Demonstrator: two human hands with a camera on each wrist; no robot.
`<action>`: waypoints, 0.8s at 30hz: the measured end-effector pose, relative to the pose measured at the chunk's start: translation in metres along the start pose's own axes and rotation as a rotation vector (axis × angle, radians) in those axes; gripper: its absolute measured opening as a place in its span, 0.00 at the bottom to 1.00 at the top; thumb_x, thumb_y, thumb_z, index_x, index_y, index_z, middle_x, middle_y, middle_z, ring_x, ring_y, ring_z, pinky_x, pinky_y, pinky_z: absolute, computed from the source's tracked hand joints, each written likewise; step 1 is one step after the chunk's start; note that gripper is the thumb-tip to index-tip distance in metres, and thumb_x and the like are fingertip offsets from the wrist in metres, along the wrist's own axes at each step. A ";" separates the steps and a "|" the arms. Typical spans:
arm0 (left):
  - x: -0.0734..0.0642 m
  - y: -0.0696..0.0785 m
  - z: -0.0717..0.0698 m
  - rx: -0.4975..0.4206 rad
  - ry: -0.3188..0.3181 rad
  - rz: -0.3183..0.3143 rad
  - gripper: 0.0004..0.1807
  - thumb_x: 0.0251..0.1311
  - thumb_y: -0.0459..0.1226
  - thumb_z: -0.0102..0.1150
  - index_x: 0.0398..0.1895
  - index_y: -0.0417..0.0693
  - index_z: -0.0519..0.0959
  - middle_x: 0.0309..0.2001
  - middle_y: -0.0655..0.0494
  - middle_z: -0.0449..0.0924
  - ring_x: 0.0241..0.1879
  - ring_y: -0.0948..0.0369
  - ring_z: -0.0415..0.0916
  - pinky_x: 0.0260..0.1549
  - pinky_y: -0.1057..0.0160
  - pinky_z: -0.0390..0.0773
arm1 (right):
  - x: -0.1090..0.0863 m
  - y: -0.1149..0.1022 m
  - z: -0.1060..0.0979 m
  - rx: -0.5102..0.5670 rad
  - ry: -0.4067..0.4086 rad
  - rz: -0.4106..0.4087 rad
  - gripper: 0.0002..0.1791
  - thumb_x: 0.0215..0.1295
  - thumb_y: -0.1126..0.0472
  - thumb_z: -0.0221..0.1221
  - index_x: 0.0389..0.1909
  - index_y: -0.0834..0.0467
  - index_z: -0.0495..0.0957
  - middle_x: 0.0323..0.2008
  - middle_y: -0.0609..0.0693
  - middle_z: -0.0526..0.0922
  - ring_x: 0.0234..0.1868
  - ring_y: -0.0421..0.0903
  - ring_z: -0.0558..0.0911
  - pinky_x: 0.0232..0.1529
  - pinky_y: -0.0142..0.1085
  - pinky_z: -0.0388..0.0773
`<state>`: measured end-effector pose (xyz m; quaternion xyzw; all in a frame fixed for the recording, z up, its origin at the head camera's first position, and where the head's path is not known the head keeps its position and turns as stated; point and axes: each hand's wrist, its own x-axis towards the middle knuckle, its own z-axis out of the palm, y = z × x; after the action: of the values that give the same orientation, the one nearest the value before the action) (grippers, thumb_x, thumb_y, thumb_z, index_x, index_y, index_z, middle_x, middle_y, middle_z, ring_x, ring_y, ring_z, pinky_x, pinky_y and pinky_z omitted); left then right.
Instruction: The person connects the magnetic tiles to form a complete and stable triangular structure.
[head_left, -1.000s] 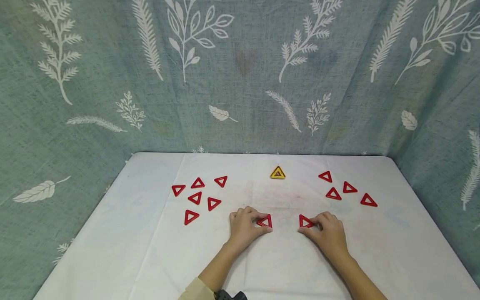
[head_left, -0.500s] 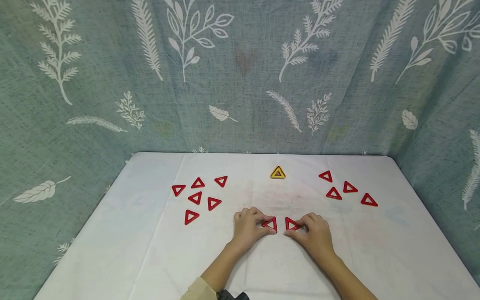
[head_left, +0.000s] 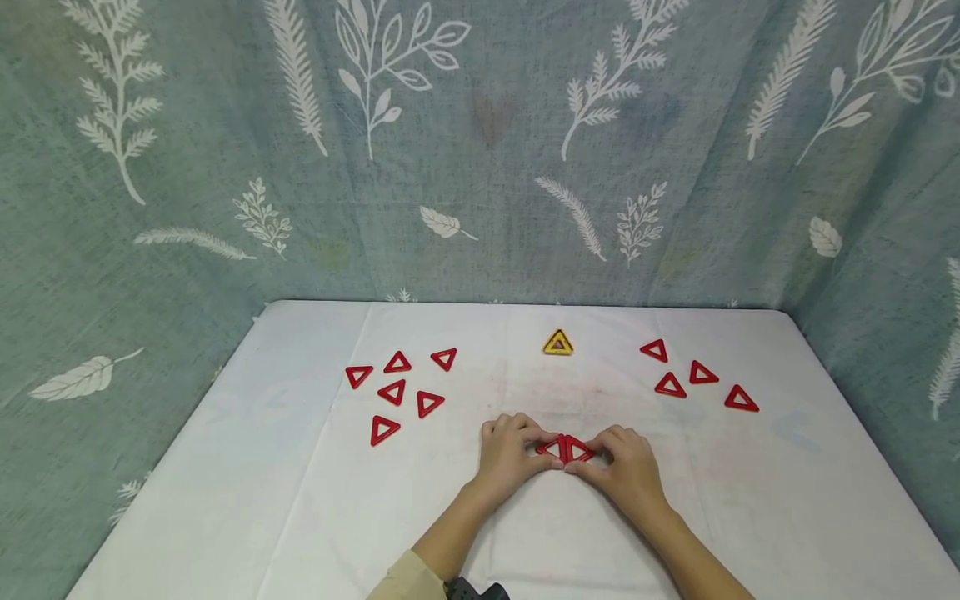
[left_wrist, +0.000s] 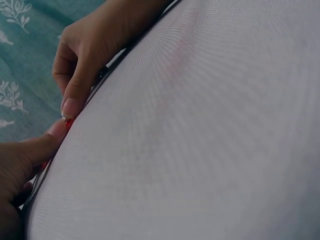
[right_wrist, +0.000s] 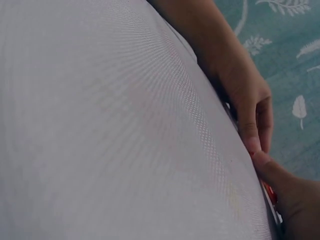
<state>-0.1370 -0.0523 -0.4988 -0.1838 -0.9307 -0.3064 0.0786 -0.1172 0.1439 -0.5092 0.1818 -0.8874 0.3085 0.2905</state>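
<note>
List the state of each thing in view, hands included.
Left hand: pinching
Right hand: pinching
Left held red triangle: pinched, side facing its mate, contact unclear
Right held red triangle: pinched, likewise
Six left-side red triangles: loose, flat, apart
Four right-side red triangles: loose, flat, apart
Yellow triangle: flat, untouched
White cloth: spread, faintly creased, stained
Curtain: hanging

Triangle pair (head_left: 565,448) side by side on the table (head_left: 300,517)
Left of the pair, the left hand (head_left: 508,452); right, the right hand (head_left: 628,465). Six triangles (head_left: 402,392) lie behind it leftward, four triangles (head_left: 671,393) behind it rightward, a lone triangle (head_left: 558,343) almost straight behind, the curtain (head_left: 480,167) farther back.
</note>
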 end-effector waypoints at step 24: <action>-0.010 -0.007 -0.004 -0.021 0.027 0.042 0.24 0.39 0.52 0.74 0.44 0.59 0.84 0.38 0.64 0.73 0.40 0.64 0.65 0.43 0.59 0.62 | -0.002 0.007 -0.003 0.099 -0.089 0.049 0.22 0.32 0.55 0.77 0.36 0.54 0.88 0.26 0.41 0.73 0.29 0.33 0.62 0.30 0.28 0.58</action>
<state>-0.1308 -0.0632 -0.5018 -0.2000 -0.9221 -0.3171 0.0954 -0.1176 0.1515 -0.5113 0.1878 -0.8873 0.3506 0.2335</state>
